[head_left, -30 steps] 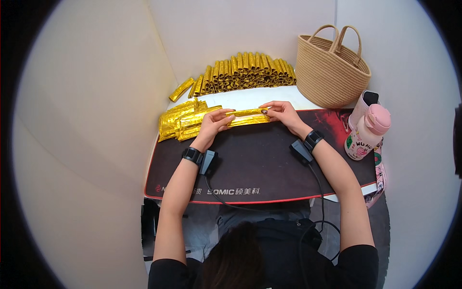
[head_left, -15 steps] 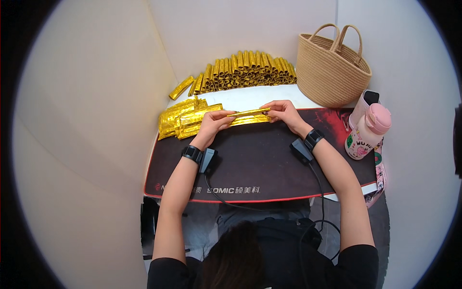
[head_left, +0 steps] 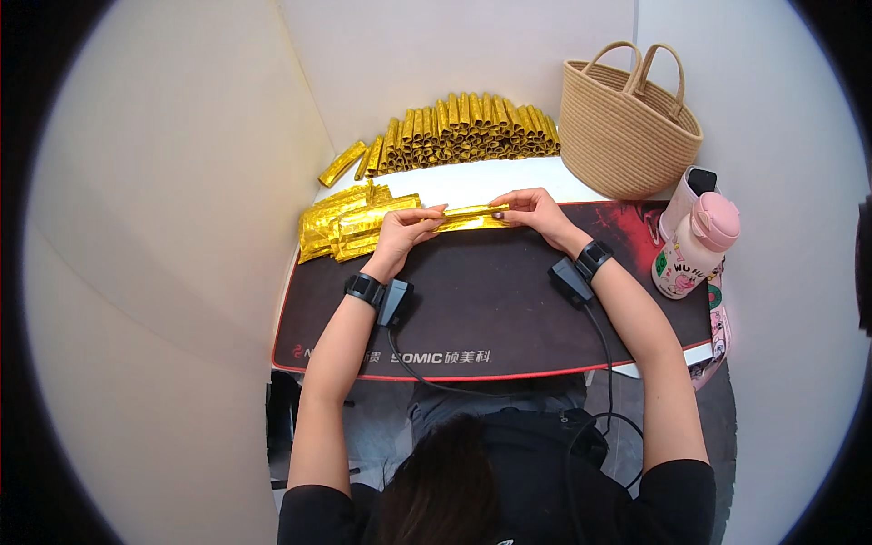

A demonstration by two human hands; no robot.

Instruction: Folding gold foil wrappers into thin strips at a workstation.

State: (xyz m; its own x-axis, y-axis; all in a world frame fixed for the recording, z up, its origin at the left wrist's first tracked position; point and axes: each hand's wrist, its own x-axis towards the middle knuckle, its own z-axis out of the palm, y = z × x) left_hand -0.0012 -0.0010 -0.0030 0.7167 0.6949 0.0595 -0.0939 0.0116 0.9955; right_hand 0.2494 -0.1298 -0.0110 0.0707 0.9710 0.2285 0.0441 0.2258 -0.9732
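Foil strip (head_left: 474,218) has moved most vs 1 s ago: the pale gap between its upper and lower bands has narrowed to a thin line. Hands have barely shifted. Left hand (head_left: 400,238): thumb and fingers pinching the strip's left end. Right hand (head_left: 538,219): same pinch, right end. Strip sits just above frame centre, at the top edge of the dark mat (head_left: 481,300). Just left of it, flat gold foil pieces (head_left: 359,229), overlapping. Upper centre: stacked gold tubes (head_left: 463,136). Upper right: woven basket (head_left: 627,136); below it, pink-lidded bottle (head_left: 688,259). These look unchanged.
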